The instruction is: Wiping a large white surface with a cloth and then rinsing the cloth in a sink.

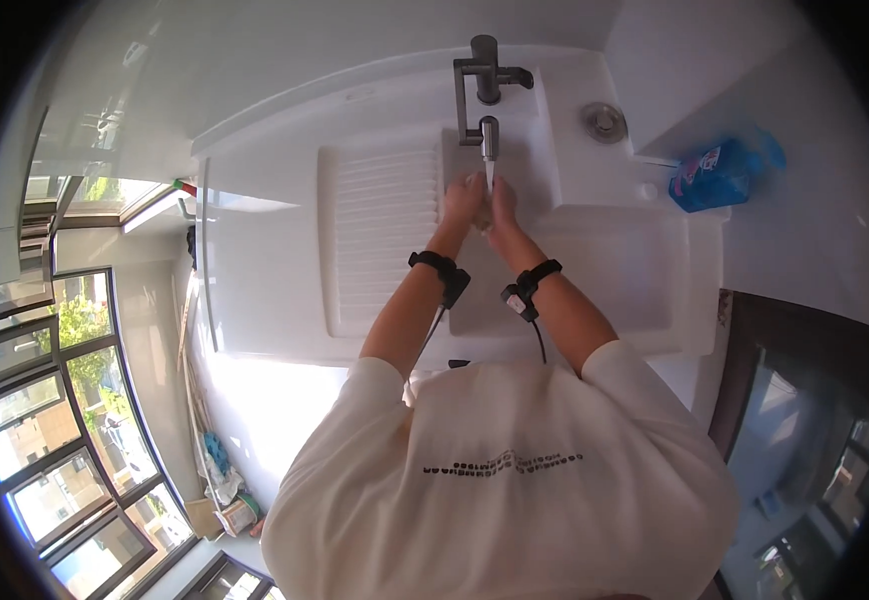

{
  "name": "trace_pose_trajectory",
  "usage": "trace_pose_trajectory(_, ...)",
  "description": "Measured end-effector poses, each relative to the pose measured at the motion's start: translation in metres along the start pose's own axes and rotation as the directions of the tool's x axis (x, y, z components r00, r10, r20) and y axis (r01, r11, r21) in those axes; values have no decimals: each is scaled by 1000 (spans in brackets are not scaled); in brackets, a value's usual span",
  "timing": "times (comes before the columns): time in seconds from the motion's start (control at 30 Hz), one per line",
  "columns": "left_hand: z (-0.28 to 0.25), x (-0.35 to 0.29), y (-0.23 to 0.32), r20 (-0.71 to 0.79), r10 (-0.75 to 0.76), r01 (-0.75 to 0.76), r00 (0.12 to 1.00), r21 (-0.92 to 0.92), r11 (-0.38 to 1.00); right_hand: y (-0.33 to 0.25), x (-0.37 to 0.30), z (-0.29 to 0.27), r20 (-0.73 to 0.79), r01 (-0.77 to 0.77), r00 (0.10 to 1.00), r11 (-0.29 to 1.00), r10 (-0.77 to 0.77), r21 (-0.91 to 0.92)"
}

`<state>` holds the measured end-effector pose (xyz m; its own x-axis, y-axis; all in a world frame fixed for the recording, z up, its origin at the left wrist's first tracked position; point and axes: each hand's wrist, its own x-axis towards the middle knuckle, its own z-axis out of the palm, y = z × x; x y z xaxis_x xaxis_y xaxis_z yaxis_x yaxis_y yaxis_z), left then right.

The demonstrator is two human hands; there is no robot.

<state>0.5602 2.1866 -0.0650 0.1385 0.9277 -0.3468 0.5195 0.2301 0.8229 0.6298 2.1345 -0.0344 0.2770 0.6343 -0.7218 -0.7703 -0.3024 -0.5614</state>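
Both my hands are close together in the white sink (605,280), under a thin stream of water (490,174). The water runs from the grey faucet (489,138), whose jointed spout hangs just above them. My left hand (464,202) is curled inward, with something small and pale at its fingers that I cannot make out. Beside it, facing it, my right hand (502,208) is near the stream; its fingers are too small and hidden to read. Each wrist wears a black strap (435,263) with a small box and a cable.
A ribbed washboard (385,235) is moulded into the sink's left side. On the right ledge are a round metal drain fitting (605,122), a small white knob (647,191) and a blue pump bottle (711,177). Windows (65,400) line the left; a dark-framed glass door (795,420) stands right.
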Motion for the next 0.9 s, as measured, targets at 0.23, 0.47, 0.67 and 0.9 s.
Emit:
trace_pose_trajectory(0.23,14,-7,16,82,-53,56,995,-34,998,24,55,-31,-58,221,970,954,-237,-202)
trace_pose_trajectory(0.47,56,-17,43,-54,-67,73,996,115,991,-6,48,-58,-98,330,927,913,-361,-239)
trace_pose_trajectory(0.67,64,-19,42,51,-50,46,997,87,995,-11,40,-93,-106,258,956,956,-274,-140)
trace_pose_trajectory(0.9,41,12,-9,388,-96,390,917,-816,427,-49,-69,-67,208,266,952,942,-224,-204)
